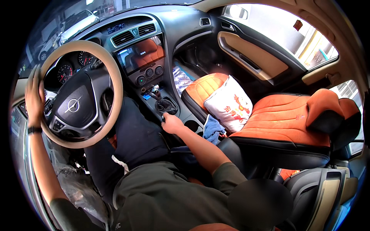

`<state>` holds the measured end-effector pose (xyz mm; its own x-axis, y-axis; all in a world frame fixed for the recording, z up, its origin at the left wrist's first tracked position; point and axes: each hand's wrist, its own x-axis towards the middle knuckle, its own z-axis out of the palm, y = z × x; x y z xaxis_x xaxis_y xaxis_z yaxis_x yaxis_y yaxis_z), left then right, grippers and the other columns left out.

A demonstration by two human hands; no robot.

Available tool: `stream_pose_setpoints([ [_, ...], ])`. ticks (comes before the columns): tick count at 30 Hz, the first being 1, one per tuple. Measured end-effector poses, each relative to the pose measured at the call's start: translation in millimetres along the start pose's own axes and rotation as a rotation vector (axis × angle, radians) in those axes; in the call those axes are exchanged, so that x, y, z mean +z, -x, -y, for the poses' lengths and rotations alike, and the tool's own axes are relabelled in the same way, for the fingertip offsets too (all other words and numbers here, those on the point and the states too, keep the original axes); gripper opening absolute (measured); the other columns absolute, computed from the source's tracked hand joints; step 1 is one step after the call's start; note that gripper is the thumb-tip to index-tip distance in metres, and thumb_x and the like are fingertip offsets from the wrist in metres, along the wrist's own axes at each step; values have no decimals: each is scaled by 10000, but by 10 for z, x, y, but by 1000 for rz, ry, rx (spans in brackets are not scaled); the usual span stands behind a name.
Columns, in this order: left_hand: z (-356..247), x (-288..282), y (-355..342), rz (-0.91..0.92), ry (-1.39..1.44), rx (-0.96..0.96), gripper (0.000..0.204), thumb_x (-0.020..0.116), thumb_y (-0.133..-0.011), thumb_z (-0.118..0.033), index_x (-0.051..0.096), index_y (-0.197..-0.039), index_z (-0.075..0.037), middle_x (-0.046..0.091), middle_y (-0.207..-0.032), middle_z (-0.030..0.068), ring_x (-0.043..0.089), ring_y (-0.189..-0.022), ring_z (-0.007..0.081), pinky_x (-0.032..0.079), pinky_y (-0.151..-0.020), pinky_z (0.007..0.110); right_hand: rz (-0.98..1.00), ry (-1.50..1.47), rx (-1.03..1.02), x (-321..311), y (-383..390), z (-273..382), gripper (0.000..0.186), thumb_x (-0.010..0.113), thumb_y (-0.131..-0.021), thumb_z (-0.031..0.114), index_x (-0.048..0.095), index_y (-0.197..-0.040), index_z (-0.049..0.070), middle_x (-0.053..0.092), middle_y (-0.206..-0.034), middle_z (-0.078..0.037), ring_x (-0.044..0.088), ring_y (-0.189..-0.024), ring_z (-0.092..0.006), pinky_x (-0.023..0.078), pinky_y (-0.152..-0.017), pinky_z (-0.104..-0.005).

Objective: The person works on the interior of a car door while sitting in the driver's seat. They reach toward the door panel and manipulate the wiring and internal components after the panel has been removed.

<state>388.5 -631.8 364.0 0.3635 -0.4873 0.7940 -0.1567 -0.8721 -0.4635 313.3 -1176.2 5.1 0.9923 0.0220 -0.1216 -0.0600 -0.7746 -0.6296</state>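
Beige cover: my left hand [34, 96] is wrapped around the padded rim of the steering wheel [81, 93], fingers curled over its far left edge, a dark band on that wrist.
Right grip: my right hand [172, 124] rests low on the centre console [191, 124], just behind the gear lever [155, 94]; the fingers are bent downward, but I cannot tell whether they close on anything.
Gear lever: one, with a dark, shiny knob on a black boot, standing nearly upright, its long axis running up from the console toward the dashboard; my right hand is near it, not on the knob.
Wheel: one, its face tilted toward me, dark hub with a silver emblem in the middle.
Dials: two round gauges [73, 65] show through the wheel's upper gap.
Knobs: three round ones [149, 73] in a row under the one touchscreen [140, 54], which sits in the middle of the dashboard.
Vents: two slatted ones [135, 34] above the screen, one more at the far right of the dash.
Seats: the passenger seat [285, 119] wears an orange cover, its backrest reclined toward the rear.
Cushion: one white square pillow [230, 103] with red and orange print, propped on that seat's front part.
Cloth: one blue rag [213, 129] between the pillow and the console.
Package: a clear plastic packet [180, 79] with a blue and white pattern lies in the passenger footwell.
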Motion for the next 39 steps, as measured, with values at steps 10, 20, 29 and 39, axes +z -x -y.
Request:
stream_pose_setpoints([
  [10, -1076, 605, -1461, 163, 120, 152, 338, 495, -1097, -317, 728, -1050, -76, 746, -970, 181, 694, -932, 438, 539, -823, 548, 27, -7, 31, 36, -49, -35, 383, 649, -925, 215, 621, -1247, 11, 732, -1216, -276, 686, -1187, -453, 546, -1016, -529],
  [20, -1696, 418, -1635, 340, 210, 135, 389, 540, -1039, -370, 705, -859, -68, 717, -852, 215, 691, -882, 446, 529, -791, 570, 11, -36, -21, 29, -64, -69, 445, 657, -917, 231, 619, -1301, 10, 729, -1214, -284, 683, -1184, -460, 540, -1016, -537],
  [29, -1655, 442, -1613, 305, 169, 39, 394, 537, -1043, -366, 700, -878, -48, 714, -858, 230, 689, -876, 458, 522, -792, 584, 67, -39, 5, -86, 5, 20, 467, 622, -915, 186, 622, -1344, 3, 712, -1293, -272, 670, -1240, -435, 530, -1063, -509],
  [39, -1766, 322, -1650, 323, 184, 0, 423, 529, -1027, -404, 736, -907, -56, 739, -886, 222, 706, -876, 451, 553, -814, 567, 33, -40, -19, -34, -26, -39, 396, 641, -924, 226, 615, -1248, 1, 725, -1204, -306, 680, -1183, -474, 537, -1021, -543],
])
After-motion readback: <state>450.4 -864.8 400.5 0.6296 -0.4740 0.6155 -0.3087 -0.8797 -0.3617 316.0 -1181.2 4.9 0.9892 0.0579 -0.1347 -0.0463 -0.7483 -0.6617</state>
